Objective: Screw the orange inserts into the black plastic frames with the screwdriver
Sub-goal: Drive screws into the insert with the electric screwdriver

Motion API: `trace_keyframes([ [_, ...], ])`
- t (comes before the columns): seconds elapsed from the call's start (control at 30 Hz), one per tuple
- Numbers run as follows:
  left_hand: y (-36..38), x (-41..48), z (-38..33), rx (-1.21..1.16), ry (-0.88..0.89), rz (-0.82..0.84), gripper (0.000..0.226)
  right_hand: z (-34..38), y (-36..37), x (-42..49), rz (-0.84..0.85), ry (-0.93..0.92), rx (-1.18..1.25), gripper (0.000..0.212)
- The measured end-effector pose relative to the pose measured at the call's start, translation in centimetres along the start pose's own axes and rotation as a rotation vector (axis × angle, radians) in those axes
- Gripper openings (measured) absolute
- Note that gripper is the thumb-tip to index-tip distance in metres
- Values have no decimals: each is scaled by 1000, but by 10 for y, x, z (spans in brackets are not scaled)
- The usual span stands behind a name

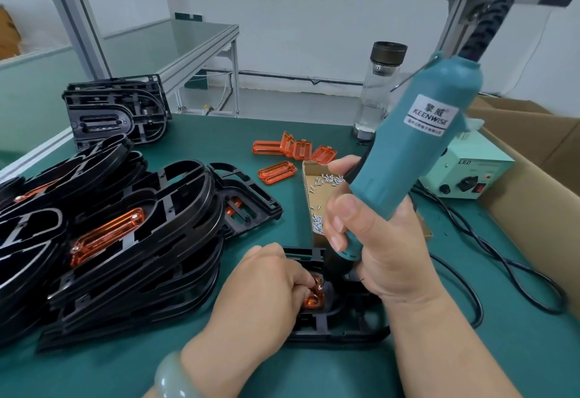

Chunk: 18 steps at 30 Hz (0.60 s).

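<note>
1. right hand (361,240), centre right of the frame, wraps fully round the lower body of a teal electric screwdriver (414,146). the tool leans, its top towards the upper right and its bit end down at bottom centre.
2. left hand (266,287), bottom centre, has its fingers curled onto an orange insert (314,298) and pinches it in place. the insert sits in a black plastic frame (339,328) lying flat on the green mat.
3. the fingertips are just beside the bit. if the bit slips off the screw, it would likely hit them or scar the orange plastic.
4. the lean is the likely cause: a screw driven off-vertical may go in crooked or strip its hole.
5. nothing clamps the frame, so torque could twist it if the left hand eases.
6. a cardboard box of screws (314,184) sits just behind the right hand, where a knock could spill it.
7. the leaning stack of finished frames (110,240), left of the frame, is near the left forearm and could slide if nudged.
8. the black cable (502,269), looping at right, might drag on the tool.
</note>
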<state>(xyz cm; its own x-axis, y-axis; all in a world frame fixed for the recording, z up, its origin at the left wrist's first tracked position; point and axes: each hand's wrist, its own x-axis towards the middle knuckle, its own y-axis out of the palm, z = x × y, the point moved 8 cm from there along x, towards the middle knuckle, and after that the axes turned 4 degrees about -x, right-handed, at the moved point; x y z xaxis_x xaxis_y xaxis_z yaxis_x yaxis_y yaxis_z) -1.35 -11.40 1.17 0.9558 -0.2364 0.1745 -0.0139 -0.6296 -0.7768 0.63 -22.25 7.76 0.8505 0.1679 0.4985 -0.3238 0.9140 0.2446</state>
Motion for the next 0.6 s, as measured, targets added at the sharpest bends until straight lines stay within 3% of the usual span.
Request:
trace_keyframes([
  [0.3,0,-2,0,-3,7,-11,18,0,-1,-2,-17,1,-33,15],
  [0.6,-1,-1,1,-1,-4,-13,19,-1,3,-1,24,14,-44,22],
])
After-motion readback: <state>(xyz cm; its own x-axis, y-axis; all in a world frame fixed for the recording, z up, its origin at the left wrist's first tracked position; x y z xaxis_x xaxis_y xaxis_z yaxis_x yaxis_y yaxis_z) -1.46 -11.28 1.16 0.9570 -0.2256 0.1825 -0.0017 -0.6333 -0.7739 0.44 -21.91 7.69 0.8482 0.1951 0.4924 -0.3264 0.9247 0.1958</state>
